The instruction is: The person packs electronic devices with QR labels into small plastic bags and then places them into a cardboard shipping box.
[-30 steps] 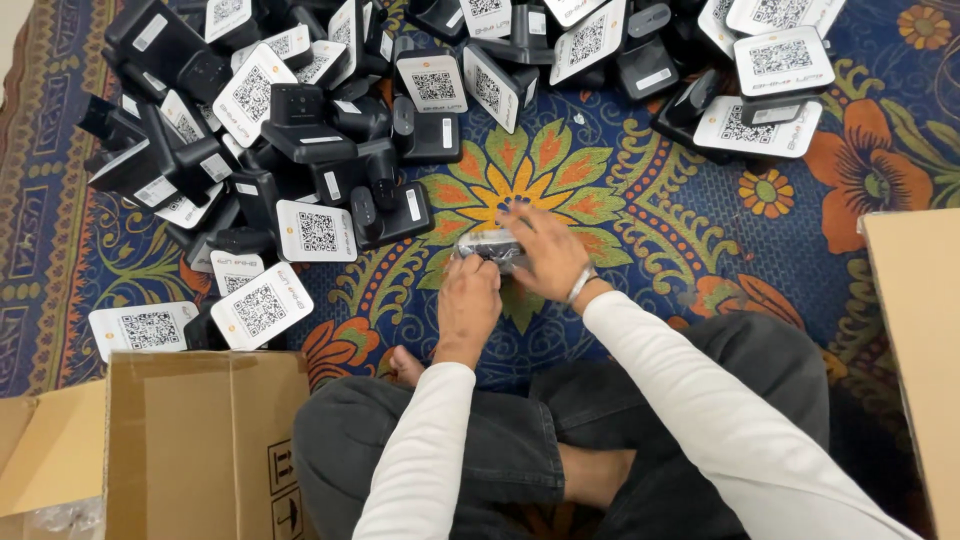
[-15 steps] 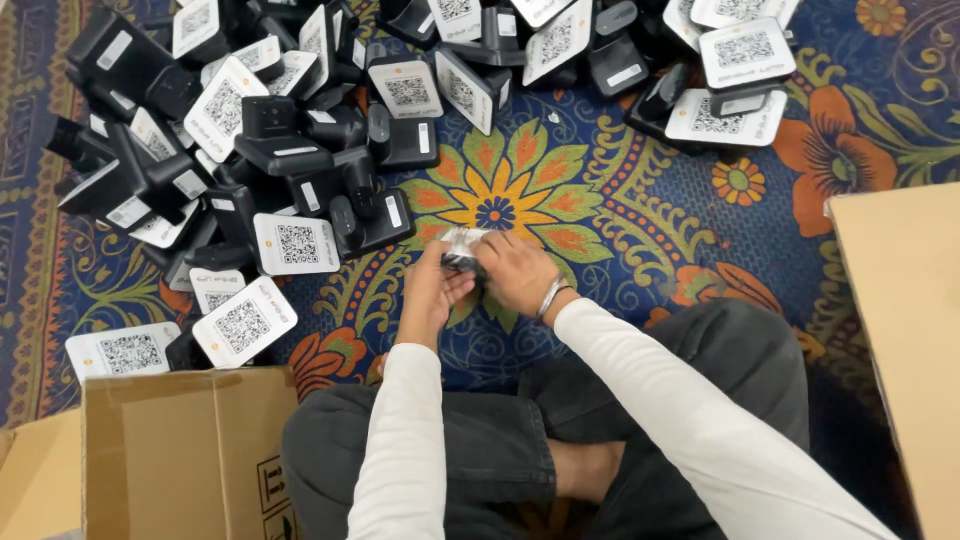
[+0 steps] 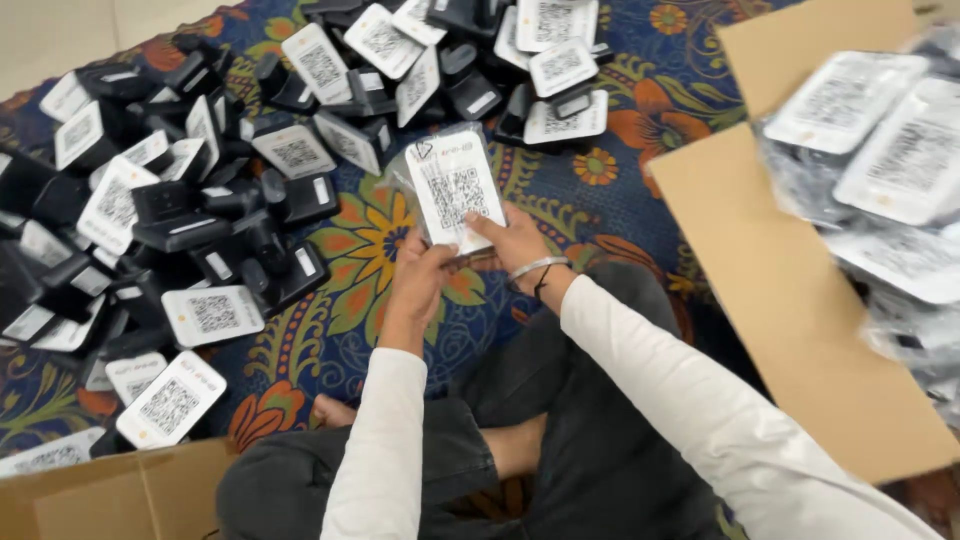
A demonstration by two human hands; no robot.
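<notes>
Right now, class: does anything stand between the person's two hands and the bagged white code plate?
Nothing visible does. The left hand and right hand both grip the bagged white code plate at its lower edge, holding it up above the patterned rug, apart from the pile of black stands.

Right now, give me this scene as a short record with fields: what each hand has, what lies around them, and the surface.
left hand: grips the lower left edge of a bagged white card device
right hand: holds the device's lower right corner; a bangle sits on the wrist
device state: upright, tilted slightly, in clear plastic wrap
left of hands: heap of black stands with white code cards
right side: open cardboard box holding wrapped devices
lower left: another cardboard box
surface: patterned floral rug
</notes>
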